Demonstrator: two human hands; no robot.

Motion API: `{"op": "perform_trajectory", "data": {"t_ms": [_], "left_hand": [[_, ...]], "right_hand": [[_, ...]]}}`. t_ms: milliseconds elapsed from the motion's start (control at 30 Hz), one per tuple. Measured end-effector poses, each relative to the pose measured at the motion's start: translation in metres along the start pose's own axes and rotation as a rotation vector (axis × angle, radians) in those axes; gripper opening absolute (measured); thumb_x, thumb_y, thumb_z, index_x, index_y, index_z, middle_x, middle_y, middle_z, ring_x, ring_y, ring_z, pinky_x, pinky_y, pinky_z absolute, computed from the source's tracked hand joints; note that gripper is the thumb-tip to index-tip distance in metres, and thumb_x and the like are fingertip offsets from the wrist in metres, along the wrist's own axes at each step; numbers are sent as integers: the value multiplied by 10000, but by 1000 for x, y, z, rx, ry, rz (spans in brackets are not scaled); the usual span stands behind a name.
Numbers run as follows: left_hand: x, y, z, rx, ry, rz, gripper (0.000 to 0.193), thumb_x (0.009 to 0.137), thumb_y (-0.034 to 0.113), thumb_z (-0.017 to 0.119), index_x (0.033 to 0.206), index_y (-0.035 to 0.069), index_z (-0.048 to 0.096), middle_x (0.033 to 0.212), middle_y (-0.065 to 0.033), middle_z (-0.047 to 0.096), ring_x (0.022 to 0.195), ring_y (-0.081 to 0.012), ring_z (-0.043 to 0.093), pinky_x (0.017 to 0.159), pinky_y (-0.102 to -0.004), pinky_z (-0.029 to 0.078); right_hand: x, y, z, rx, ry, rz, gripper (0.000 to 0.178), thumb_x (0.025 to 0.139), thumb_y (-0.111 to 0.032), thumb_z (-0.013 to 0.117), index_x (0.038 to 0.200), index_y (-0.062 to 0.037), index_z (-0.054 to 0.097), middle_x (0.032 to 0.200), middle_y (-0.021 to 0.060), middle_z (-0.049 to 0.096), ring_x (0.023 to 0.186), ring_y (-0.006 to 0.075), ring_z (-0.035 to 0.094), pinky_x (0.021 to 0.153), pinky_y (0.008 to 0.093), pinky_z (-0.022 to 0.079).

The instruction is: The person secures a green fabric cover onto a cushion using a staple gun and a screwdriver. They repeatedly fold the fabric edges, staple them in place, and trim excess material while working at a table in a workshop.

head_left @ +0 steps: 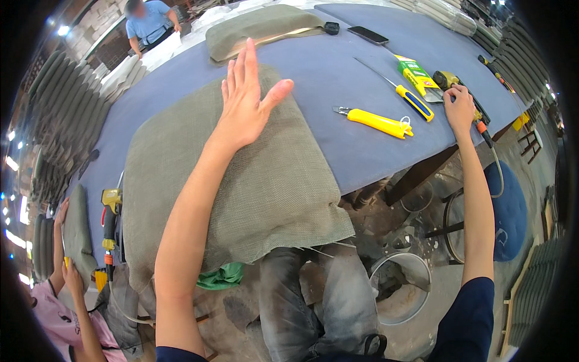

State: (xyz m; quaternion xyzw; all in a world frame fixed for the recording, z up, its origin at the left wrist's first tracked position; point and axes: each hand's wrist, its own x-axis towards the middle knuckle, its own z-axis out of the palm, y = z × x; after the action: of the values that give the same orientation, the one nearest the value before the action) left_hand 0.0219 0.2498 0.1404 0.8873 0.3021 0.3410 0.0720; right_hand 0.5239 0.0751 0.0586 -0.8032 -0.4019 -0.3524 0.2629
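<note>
The left hand (244, 105) spreads open over a square grey-green woven cushion (265, 193) on the blue surface (356, 160); cloth lies spread, frayed near edge seemingly unfinished. The right hand (459, 108) touches a yellow-and-black air tool (445, 78), grip unclear.

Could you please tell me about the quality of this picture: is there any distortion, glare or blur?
Head view: fisheye distortion bows the blue table's edges, with black corners; head view: bright lamps glare toward the left rim; head view: the grey-green cushion's weave reads clearly; head view: the head of the blue-shirted person is blurred.
</note>
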Motion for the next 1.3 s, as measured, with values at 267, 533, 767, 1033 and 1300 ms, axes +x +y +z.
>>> {"op": "perform_trajectory", "data": {"t_ms": [267,533,767,1033,1300], "left_hand": [[4,9,-7,-377,43,156,178,941,38,492,1009,-9,650,1110,-163,705,1076,-238,634,996,-360,463],[2,11,-16,-447,112,34,225,745,-145,364,638,-6,504,876,-89,743,840,-185,554,834,-313,478],[3,13,-14,-387,201,59,302,825,48,408,729,-2,689,1199,-97,726,1190,-253,524,1018,-388,425],[-9,-6,-2,-328,202,64,324,837,92,401,823,18,716,1318,-114,671,1257,-311,512,1108,-437,372],[-9,7,9,5,359,210,212,857,60,504,715,9,653,1334,-119,642,1323,-331,506,1160,-501,324]], "right_hand": [[0,-2,-4,8,-19,18,124,890,-214,670,904,-113,742,1226,29,663,1170,291,604,1003,465,456],[1,-7,-6,32,-40,34,92,877,-182,684,902,-113,740,1239,24,653,1206,282,585,1021,467,442],[-1,-5,-8,29,-42,41,97,883,-189,684,904,-112,739,1229,25,657,1202,276,587,1021,461,442],[-3,-8,-4,-7,33,15,112,883,-192,679,926,-99,724,1186,50,653,1175,282,596,995,452,453],[-34,-11,-49,197,256,117,141,900,-190,674,1011,-113,716,1166,74,625,1193,295,558,1018,455,426]]}}
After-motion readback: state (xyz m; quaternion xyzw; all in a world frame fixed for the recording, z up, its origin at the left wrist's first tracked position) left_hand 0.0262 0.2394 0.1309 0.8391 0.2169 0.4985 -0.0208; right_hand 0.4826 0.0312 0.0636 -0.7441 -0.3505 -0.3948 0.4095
